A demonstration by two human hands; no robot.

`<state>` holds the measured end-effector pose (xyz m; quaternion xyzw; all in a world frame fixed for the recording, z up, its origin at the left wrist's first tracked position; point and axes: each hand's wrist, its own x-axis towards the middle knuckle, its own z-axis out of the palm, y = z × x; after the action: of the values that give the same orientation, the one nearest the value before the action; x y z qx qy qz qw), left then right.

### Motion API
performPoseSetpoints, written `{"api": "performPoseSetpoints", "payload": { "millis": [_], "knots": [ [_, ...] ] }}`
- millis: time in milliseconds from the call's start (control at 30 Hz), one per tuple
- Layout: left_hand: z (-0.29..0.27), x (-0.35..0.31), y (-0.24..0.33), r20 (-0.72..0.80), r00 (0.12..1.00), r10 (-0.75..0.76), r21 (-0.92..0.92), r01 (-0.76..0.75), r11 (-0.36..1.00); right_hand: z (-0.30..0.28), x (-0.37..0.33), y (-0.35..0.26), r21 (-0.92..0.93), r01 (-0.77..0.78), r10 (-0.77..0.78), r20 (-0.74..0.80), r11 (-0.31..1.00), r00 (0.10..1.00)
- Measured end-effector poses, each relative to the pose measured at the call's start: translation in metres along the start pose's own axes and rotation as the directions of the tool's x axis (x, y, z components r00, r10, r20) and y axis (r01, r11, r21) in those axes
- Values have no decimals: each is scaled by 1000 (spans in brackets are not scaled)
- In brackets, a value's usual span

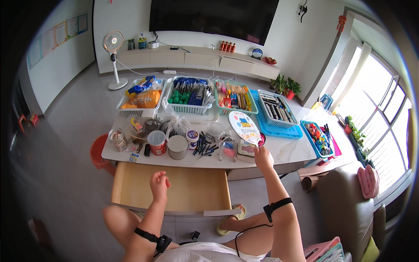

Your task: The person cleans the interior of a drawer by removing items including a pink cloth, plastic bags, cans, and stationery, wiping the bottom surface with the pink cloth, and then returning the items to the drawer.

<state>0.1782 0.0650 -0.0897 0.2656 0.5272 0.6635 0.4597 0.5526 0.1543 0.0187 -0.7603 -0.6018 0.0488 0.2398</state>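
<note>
My right hand (263, 158) is closed around the handle of a white paddle-shaped hand fan (243, 126) with a colourful print. The fan is raised over the right half of the table, above a small white patterned box (245, 149). Over the pulled-out wooden drawer (192, 185) hangs my left hand (160, 185), its fingers curled in and nothing visible in them. The visible drawer bottom is bare wood. Near the table's front edge are a grey round tin (177, 147), a clear red-labelled tub (157, 143), a white-and-purple jar (192, 139) and scattered pens (206, 144).
Along the table's back stand filled baskets, including a blue-and-green-filled one (190, 107) and one with dark flat items (277, 111). A glass jar (118, 139) stands at left. A blue toy tray (317, 139) is at right. Below are a red bin (101, 153) and a sofa (347, 209).
</note>
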Motion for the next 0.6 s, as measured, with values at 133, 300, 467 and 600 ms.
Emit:
{"api": "performPoseSetpoints", "payload": {
  "millis": [133,300,467,600],
  "knots": [
    [2,-1,3,52,999,-16,52,13,999,17,23,-13,27,-86,81,137,996,987],
    [9,-3,11,139,986,-89,132,70,989,28,36,-23,-118,-86,109,201,989,974],
    [9,-2,17,212,960,-182,215,136,967,17,36,-25,-189,-8,53,232,982,971],
    [10,1,20,299,911,-284,375,161,913,13,35,-26,-44,44,-33,225,998,974]
  ]
}}
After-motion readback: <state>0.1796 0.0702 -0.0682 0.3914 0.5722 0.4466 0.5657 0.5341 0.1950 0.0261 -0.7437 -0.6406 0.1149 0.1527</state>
